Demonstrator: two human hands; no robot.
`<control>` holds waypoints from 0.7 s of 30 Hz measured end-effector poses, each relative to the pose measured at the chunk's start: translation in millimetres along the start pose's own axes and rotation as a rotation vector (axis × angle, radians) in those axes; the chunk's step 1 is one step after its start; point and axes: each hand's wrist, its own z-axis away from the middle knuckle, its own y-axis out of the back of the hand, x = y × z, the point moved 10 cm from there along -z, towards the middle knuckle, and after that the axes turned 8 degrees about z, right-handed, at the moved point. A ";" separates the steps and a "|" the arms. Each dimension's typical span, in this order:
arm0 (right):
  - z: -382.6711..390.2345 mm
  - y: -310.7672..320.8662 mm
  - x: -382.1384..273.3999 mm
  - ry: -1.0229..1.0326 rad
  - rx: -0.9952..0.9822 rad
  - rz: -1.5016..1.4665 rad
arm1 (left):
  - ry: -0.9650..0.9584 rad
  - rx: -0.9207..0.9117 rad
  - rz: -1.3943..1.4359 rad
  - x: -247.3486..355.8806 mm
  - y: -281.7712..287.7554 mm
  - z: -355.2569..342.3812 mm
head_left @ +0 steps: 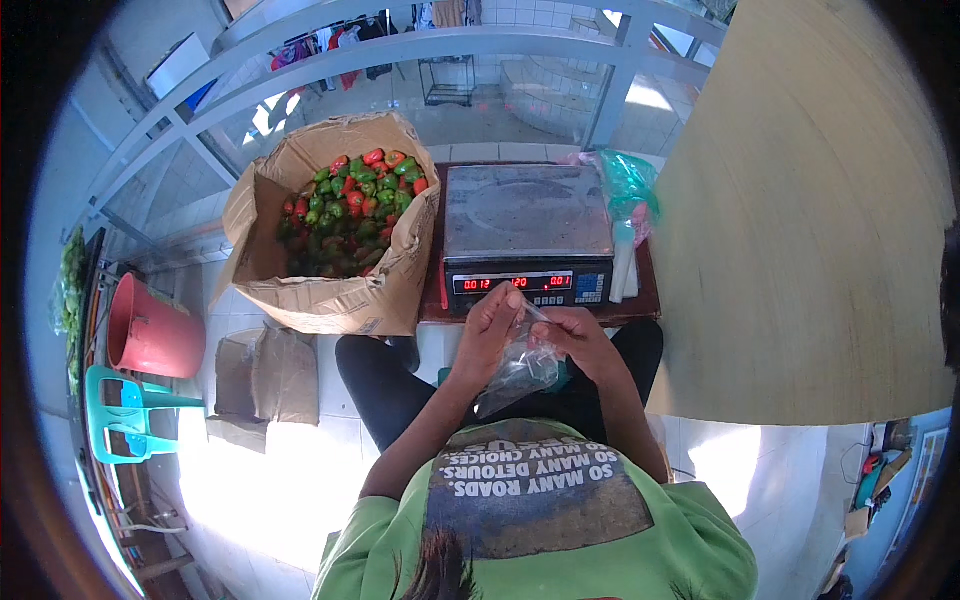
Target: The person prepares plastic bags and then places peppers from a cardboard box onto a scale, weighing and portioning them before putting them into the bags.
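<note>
Pinching one clear plastic bag [522,372] between thumb and fingers, your left hand [487,328] and right hand [580,340] hold it over your lap. From the bag, one scale [528,225] sits at 12 o'clock on the counter [646,300], with teal plastic [632,180] at 1. One broad tan panel [800,240] walls off 2 o'clock. One cardboard box [330,302] blocks 10, its peppers [355,205] too overlapped to count. Toward 9 stand one red bin [150,330] and one turquoise stool [118,448].
</note>
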 end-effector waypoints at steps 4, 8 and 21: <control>2.6 7.2 -17.8 0.242 0.153 -0.217 | 0.123 -0.228 -0.061 2.9 -29.6 3.3; 6.8 31.7 -13.8 0.280 0.291 -0.424 | 0.149 -0.467 -0.290 -3.0 -34.8 14.0; 6.0 -1.1 -27.5 0.169 0.043 -0.282 | 0.010 -0.162 0.549 16.7 -12.2 -2.8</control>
